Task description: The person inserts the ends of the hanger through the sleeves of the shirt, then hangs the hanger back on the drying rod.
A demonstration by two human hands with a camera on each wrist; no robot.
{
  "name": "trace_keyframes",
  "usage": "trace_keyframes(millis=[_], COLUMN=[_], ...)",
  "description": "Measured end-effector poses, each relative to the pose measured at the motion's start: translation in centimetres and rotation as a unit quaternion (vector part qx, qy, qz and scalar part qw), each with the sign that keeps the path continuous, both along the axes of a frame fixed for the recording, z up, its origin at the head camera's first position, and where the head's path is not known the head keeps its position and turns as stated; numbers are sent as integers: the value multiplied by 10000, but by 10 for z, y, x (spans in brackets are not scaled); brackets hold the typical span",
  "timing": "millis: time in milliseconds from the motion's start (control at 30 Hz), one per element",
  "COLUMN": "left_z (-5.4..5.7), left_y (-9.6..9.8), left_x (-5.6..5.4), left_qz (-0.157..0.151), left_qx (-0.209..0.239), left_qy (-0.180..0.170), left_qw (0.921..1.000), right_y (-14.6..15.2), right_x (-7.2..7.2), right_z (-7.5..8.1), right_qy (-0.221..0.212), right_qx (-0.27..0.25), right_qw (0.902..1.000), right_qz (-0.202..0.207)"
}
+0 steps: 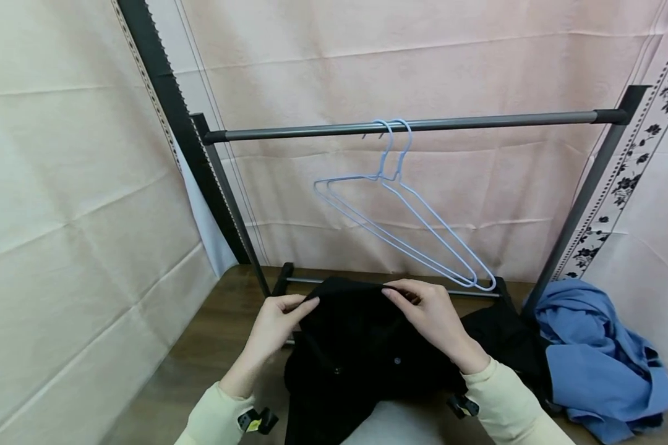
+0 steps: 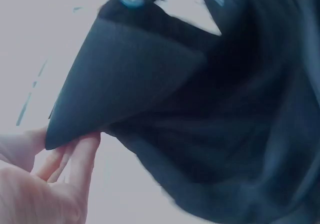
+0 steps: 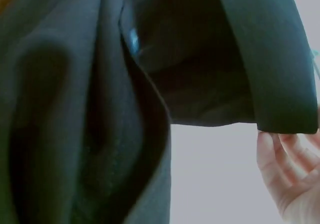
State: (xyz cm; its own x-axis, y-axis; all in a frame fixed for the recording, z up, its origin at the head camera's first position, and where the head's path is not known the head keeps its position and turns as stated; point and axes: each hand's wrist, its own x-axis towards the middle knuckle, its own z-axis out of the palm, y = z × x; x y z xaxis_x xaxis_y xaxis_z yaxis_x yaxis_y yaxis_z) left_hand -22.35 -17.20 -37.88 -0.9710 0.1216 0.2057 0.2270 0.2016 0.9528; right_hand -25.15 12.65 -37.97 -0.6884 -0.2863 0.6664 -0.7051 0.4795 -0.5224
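Note:
Both hands hold up a black buttoned garment in front of the body. My left hand pinches its upper left edge between thumb and fingers. At the upper right edge, my right hand does the same. Two small round buttons show on the black cloth in the head view. Close up in the left wrist view, a flat pointed flap of the garment has its corner between the left fingers. The right wrist view shows a wide band of cloth, its lower end in the right hand.
A dark metal rack stands ahead, with two light-blue hangers on its bar. Blue cloth lies heaped at the right, beside more black cloth. Pale curtains surround the wooden surface.

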Motion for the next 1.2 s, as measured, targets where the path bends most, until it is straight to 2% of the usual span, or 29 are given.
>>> trace_keyframes(millis=[33,100,200,300,367,467,567,667,800,867,933,1100,1200], left_z=[3,9,16,20,22,25,32,40,50,53,55,56,56], left_y=[0,0,-3,-4,-4,-1,3,7,12,13,12,9,8], left_x=[0,-1,-2,-3,-3,-4,-4,-4,-6,-7,-8,-8,-9], left_qz=[-221,-688,-1109,-1253,-1143,-755,-278,-14,-39,-100,-123,-16,-17], left_qx=[485,1156,1415,1450,1388,1133,744,378,241,312,348,141,40], left_qy=[-273,-709,-966,-991,-931,-703,-405,-153,-2,-37,-42,142,209], left_qw=[9982,9884,9789,9765,9793,9882,9960,9992,9997,9995,9993,9998,9998], right_y=[-1,-2,-2,0,0,0,0,3,11,17,22,30,32], right_x=[0,-1,-2,0,2,7,16,26,29,27,24,17,14], right_z=[1,3,7,9,11,16,29,52,83,94,101,98,92], right_qy=[-20,-21,-69,-233,-296,-108,440,1123,2107,2390,2477,2512,2651], right_qx=[-15,-21,-68,-74,-19,74,101,-50,-324,-386,-328,297,662], right_qw=[10000,10000,9999,9996,9994,9998,9990,9936,9754,9658,9604,9534,9435], right_qz=[2,-6,27,115,174,142,20,-94,-565,-928,-1233,-1642,-1876])
